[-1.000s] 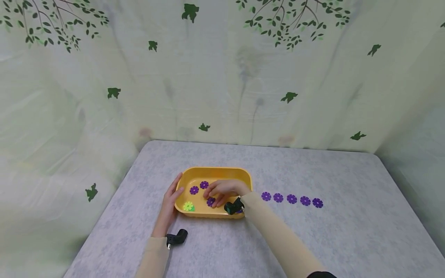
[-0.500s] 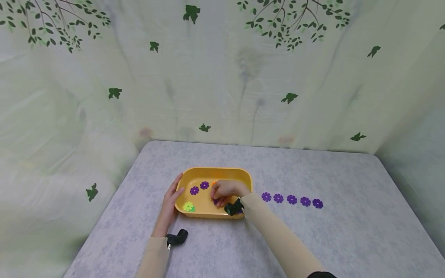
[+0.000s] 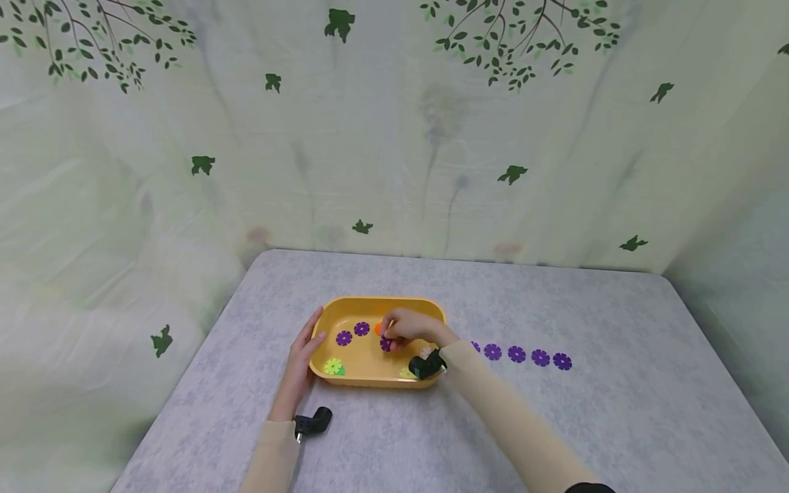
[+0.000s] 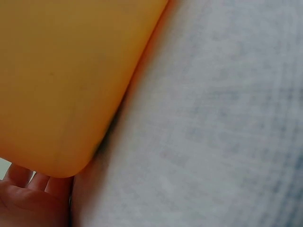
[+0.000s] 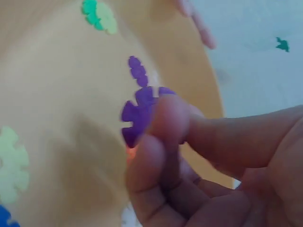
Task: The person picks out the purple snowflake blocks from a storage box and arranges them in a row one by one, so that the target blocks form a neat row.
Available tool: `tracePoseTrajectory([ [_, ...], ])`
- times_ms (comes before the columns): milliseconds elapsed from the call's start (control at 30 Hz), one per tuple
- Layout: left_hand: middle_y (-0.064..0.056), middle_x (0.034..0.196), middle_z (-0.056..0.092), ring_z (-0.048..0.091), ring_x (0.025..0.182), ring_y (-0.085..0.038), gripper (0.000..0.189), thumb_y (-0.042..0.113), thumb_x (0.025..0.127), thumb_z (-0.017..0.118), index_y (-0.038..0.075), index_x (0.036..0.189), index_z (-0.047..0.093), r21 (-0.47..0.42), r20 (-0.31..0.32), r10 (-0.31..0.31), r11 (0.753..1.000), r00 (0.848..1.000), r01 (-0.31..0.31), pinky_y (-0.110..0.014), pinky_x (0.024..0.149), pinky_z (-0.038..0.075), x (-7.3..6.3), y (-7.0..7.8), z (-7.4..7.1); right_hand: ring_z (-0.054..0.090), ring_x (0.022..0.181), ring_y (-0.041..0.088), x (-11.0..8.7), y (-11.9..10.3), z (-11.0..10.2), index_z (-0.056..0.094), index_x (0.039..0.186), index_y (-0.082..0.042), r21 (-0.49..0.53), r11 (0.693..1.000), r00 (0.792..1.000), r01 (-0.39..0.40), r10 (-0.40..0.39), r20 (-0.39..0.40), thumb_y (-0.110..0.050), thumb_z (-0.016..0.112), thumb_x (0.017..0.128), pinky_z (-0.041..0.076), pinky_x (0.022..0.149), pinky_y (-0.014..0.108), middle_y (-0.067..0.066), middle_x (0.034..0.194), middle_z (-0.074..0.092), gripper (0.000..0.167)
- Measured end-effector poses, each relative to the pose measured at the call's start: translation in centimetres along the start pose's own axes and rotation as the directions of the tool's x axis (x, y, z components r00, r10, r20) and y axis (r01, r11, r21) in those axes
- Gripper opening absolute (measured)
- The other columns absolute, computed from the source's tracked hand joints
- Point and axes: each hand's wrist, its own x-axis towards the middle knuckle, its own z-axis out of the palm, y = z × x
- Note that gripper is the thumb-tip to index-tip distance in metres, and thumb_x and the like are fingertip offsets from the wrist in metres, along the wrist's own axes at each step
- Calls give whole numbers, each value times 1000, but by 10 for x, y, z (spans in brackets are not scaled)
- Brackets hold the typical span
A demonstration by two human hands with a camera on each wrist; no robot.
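My right hand is over the inside of a yellow plastic tray. Its thumb and fingertips pinch a purple notched plastic disc, held up off the tray floor. My left hand grips the tray's left end, thumb over the rim and fingers along the outer wall. Two more purple discs lie in the tray left of the right hand. An orange disc shows partly behind the fingers. At the front left of the tray, a yellow-green disc overlaps a green one.
Right of the tray, several purple discs lie in a row on the grey table; the right sleeve partly covers the nearest. Pale yellow and blue discs sit near the right wrist. A leaf-patterned curtain hangs behind.
My right hand has moved from spread fingers over a purple disc to pinching it, then lifted it slightly and drawn back rightward. The left hand stays on the tray.
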Motion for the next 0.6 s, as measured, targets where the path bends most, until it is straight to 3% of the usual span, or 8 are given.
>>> tracePoseTrajectory([
  [333,9,155,24,15,142,-7,52,18,102,46,22,151,31,-30,4,-6,1000,1000,6,-29,115,15,2,0,0,49,55,15,-31,7,-33,57,109,8,29,989,983,145,-140,-114,-6,51,97,48,55,28,6,75,56,19],
  [600,8,155,25,16,142,-10,52,22,101,49,23,150,33,2,-7,20,1000,1000,-20,-34,115,16,-1,-2,1,54,60,16,-64,28,-64,57,110,6,118,981,966,157,-127,-225,-11,51,99,53,60,26,9,84,60,21],
])
